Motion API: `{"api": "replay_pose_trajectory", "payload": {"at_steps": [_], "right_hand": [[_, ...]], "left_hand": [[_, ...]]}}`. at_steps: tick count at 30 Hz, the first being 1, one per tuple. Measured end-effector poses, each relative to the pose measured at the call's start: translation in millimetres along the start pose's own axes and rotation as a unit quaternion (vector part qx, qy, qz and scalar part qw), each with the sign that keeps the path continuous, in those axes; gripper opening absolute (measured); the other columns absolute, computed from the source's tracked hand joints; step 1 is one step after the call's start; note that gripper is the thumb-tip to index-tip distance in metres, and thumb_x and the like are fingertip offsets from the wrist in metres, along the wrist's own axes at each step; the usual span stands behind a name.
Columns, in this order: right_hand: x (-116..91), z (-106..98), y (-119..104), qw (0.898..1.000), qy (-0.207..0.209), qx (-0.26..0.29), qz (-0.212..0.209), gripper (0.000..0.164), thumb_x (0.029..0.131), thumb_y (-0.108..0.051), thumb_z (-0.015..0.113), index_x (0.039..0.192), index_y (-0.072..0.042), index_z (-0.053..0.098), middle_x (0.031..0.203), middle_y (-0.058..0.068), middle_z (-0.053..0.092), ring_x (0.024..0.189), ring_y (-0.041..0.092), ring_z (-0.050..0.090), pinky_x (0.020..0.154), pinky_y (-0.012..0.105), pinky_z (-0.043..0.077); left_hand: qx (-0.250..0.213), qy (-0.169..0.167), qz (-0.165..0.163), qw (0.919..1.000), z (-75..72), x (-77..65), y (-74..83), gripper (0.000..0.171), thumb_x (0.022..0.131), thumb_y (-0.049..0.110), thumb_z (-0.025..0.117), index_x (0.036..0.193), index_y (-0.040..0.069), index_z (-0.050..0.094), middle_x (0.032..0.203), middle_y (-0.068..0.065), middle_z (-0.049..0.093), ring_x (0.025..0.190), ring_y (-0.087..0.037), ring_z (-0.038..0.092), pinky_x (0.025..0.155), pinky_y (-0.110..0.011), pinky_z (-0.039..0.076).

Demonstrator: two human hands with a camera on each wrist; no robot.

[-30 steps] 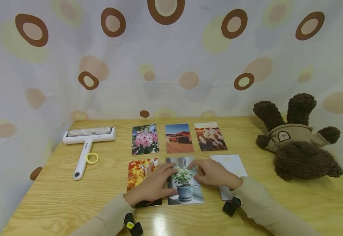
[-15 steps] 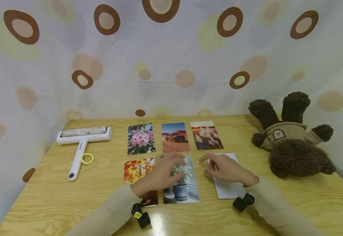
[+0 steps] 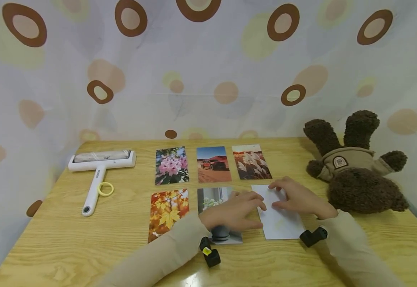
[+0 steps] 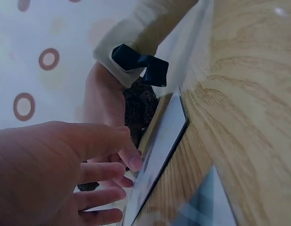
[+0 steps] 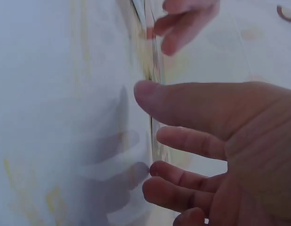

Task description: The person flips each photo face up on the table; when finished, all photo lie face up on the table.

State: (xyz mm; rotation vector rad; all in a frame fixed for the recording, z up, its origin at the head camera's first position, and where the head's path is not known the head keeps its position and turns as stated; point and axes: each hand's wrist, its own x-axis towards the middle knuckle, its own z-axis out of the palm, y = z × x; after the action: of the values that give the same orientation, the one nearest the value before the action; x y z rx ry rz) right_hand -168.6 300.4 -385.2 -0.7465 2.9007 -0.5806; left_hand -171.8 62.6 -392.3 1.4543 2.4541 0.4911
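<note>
A blank white card (image 3: 280, 223) lies on the table, its surface faintly marked with yellow. My right hand (image 3: 298, 197) hovers over the card's right part, thumb and fingers apart; the right wrist view shows its thumb (image 5: 150, 96) close above the white surface, contact unclear. Between the potted-plant photo (image 3: 212, 195) and the white card is my left hand (image 3: 233, 211), palm down with fingers relaxed and pointing at the card's left edge. It hides much of the potted-plant photo. Neither hand holds anything. An autumn-leaf photo (image 3: 167, 211) lies left of the plant one, partly behind my left sleeve.
Behind lies a row of three photos: pink flowers (image 3: 172, 165), a desert car (image 3: 213, 164) and pampas grass (image 3: 252, 162). A white T-shaped lint roller (image 3: 99, 171) and a yellow ring (image 3: 105, 189) are at left. A brown plush toy (image 3: 362, 191) lies at right.
Both hands have lifted off the potted-plant photo and shifted right. My right hand is now over the white card, and my left hand has come to that card's left edge.
</note>
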Motion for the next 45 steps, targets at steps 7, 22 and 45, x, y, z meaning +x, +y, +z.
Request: {"api": "replay_pose_trajectory", "payload": {"at_steps": [7,22,45], "right_hand": [[-6,4,16,0.999,0.011,0.018,0.035,0.056,0.078,-0.019,0.080,0.123,0.004,0.055,0.108,0.025,0.047,0.065,0.009,0.040,0.058,0.023,0.038],[-3,-3,10,0.997,-0.029,0.013,0.068,0.076,0.068,-0.033,0.087,0.124,0.005,0.053,0.103,0.021,0.047,0.087,0.028,0.052,0.075,0.044,0.048],[-24,25,-2,0.984,0.127,0.122,-0.043,0.090,0.071,-0.007,0.083,0.146,-0.003,0.033,0.100,0.014,0.034,0.076,0.009,0.044,0.060,0.021,0.046]], "left_hand": [[0.061,0.000,-0.036,0.9975,11.5,25.2,12.4,0.036,0.093,0.042,0.059,0.124,0.023,0.059,0.136,0.003,0.049,0.121,-0.013,0.043,0.100,-0.034,0.034],[0.046,-0.005,-0.023,0.9986,21.5,22.8,20.5,0.033,0.094,0.037,0.061,0.123,0.022,0.059,0.143,0.000,0.042,0.129,-0.015,0.038,0.106,-0.033,0.034],[-0.448,0.177,-0.078,0.8728,19.3,6.7,16.2,0.039,0.106,0.016,0.032,0.142,0.004,0.042,0.088,-0.012,0.061,0.060,-0.015,0.056,0.057,-0.025,0.050]]}}
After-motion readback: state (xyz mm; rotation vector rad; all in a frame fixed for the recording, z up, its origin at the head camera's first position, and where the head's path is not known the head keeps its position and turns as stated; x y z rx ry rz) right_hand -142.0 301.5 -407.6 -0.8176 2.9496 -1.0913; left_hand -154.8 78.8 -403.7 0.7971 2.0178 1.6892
